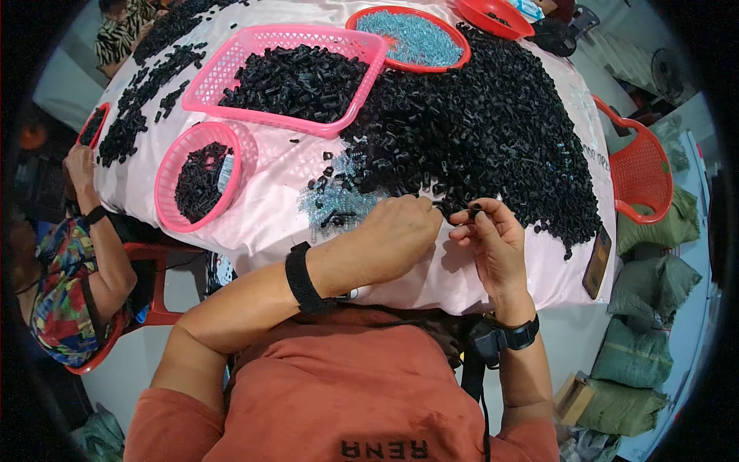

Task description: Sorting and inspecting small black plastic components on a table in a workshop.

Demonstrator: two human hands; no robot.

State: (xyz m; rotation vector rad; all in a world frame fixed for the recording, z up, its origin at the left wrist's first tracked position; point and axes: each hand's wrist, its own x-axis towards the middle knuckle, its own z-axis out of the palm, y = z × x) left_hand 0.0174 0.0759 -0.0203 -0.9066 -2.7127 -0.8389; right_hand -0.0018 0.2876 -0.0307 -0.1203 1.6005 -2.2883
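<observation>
A rectangular basket [231, 65] lies behind a round basket [171, 165], left of the parts heap [493, 131].

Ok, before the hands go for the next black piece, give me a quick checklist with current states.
1. Right hand pinching a small black piece: ok.
2. Left hand closed near it; contents: cannot tell.
3. Black parts pile within reach of both hands: ok.
4. Clear blue pieces lying by the left hand: ok.
5. Round pink basket has room: ok.
6. Phone sits at the table edge: not ok.
</observation>
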